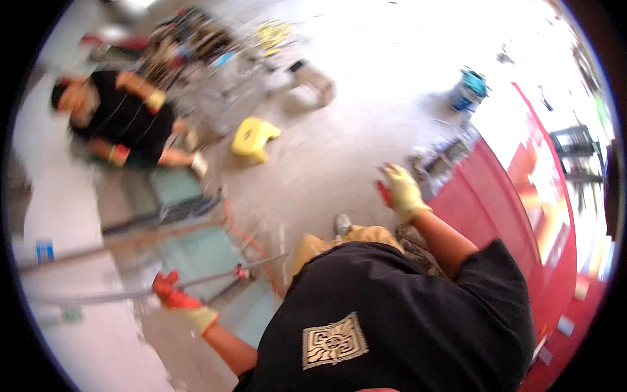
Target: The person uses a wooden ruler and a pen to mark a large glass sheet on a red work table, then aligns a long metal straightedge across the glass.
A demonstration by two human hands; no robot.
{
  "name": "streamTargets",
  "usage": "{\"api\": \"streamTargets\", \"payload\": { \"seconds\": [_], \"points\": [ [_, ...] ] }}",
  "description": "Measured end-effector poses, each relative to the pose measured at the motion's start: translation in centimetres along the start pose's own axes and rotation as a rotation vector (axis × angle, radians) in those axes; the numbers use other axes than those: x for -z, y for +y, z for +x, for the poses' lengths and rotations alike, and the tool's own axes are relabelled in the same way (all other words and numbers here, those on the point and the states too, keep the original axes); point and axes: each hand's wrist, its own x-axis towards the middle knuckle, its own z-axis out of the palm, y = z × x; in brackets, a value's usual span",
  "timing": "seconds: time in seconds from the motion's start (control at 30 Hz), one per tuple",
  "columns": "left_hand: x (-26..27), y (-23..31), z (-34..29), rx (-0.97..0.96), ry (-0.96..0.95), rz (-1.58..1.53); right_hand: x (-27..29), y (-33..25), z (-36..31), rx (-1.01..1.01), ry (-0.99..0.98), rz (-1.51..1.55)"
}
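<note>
Running past left fingers (172, 277): grey rod (209, 279) | left hold unclear | right fingers (392, 172) spread

Pole (210, 277) L, stool (251, 138) fwd, bucket (469, 91) fwd R

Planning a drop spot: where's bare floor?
Floor between the yellow stool and blue bucket looks free. Crowded: upper left, around the blurred scrap pile, and lower left by the left hand, among long bars and glass-like sheets.
</note>
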Motion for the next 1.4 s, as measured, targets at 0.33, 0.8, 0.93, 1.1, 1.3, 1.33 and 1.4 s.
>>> {"api": "streamTargets", "payload": {
  "seconds": [0.33,0.8,0.93,1.1,1.3,1.33,1.4],
  "points": [
    [-24.8,8.5,11.1,-0.247,-0.543,-0.338,-1.7,6.4,4.1,-0.322,-0.695,-0.47],
    [-59.4,21.6,10.3,-0.396,-1.269,-0.529,-1.4,8.7,-0.6,-0.316,-0.991,-0.472],
    [-65.0,25.0,6.9,-0.427,-1.306,-0.529,-1.6,9.0,-1.2,-0.276,-0.84,-0.504],
    [-71.7,30.6,2.6,-0.448,-1.408,-0.629,-1.2,10.0,0.9,-0.341,-0.95,-0.354],
    [-80.4,38.9,-5.6,-0.487,-1.496,-0.663,5.2,16.9,8.8,-0.671,-0.934,0.159],
    [-81.7,40.3,-7.3,-0.476,-1.51,-0.679,7.3,19.2,10.3,-0.611,-0.866,0.108],
    [-84.7,43.2,-10.7,-0.519,-1.637,-0.758,10.8,23.0,14.6,-0.708,-0.607,-0.027]
  ]
}}
